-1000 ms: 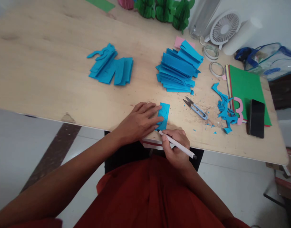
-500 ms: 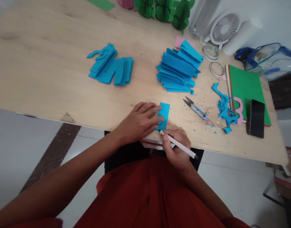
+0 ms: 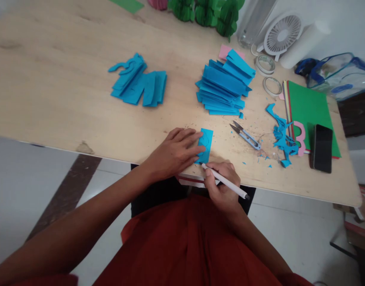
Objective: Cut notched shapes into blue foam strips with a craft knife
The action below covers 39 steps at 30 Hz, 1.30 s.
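Observation:
Near the table's front edge lies a small blue paper piece (image 3: 206, 145) with a curved line drawn on it. My left hand (image 3: 182, 151) rests flat on its left part, fingers spread, hiding some of it. Held in my right hand (image 3: 226, 184) is a white pen (image 3: 227, 182), tilted, its tip at the paper's lower edge. Thread snips (image 3: 245, 135) lie to the right with their blades apart. Beyond them are curled blue paper scraps (image 3: 284, 139) and a pink scalloped paper cutout (image 3: 300, 139).
A stack of folded blue papers (image 3: 222, 85) lies ahead, and another blue paper pile (image 3: 137, 83) to its left. On the right sit a phone (image 3: 322, 149), green paper sheets (image 3: 309, 105) and tape rolls (image 3: 272, 86). A small fan (image 3: 282, 35) stands at the back.
The pen and my right hand have shifted very slightly to the right. My left hand and the blue paper stay in place.

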Each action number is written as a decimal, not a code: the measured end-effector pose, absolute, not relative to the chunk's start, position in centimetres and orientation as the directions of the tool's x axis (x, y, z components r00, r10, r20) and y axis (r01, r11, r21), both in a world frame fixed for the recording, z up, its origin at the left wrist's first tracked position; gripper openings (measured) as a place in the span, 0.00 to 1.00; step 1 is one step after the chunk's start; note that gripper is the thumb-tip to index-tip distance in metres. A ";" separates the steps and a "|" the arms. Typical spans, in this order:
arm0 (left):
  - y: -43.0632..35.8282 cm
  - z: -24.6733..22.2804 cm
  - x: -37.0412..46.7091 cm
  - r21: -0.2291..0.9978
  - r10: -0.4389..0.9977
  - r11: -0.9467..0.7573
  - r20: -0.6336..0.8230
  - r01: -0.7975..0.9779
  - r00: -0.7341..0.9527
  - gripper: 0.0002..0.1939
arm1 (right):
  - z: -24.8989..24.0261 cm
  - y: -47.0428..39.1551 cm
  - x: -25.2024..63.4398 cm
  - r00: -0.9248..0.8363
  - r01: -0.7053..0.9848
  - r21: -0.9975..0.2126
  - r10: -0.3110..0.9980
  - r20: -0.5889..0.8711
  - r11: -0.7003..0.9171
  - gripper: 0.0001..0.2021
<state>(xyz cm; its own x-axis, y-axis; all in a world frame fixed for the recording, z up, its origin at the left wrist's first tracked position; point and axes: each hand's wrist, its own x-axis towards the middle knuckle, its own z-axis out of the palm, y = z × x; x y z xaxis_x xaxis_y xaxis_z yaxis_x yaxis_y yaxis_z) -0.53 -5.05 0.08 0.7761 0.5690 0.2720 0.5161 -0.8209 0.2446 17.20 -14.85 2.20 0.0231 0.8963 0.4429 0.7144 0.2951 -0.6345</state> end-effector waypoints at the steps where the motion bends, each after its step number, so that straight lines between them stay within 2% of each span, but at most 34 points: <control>1: -5.1 0.0 -0.5 0.244 0.569 -0.821 0.272 0.516 0.776 0.13 | 2.2 -14.9 17.2 0.024 0.717 -0.634 0.898 0.439 0.291 0.06; 12: -5.0 0.2 -0.5 0.259 0.570 -0.820 0.281 0.511 0.772 0.13 | 2.2 -14.9 17.4 0.062 0.728 -0.643 0.911 0.407 0.238 0.07; 17: -5.0 0.2 -0.6 0.276 0.571 -0.818 0.278 0.505 0.772 0.14 | 2.3 -14.8 17.4 0.059 0.725 -0.636 0.897 0.439 0.264 0.06; 39: -5.0 0.1 -0.6 0.259 0.563 -0.824 0.270 0.504 0.781 0.14 | 2.2 -14.7 18.2 0.113 0.728 -0.652 0.901 0.418 0.211 0.06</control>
<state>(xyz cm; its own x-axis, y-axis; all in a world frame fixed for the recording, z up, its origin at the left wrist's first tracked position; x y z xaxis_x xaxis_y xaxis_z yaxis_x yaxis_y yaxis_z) -0.58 -5.01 0.14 0.7815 0.5627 0.2696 0.5039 -0.8240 0.2590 18.17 -14.73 2.18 0.1132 0.9014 0.4179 0.7280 0.2110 -0.6523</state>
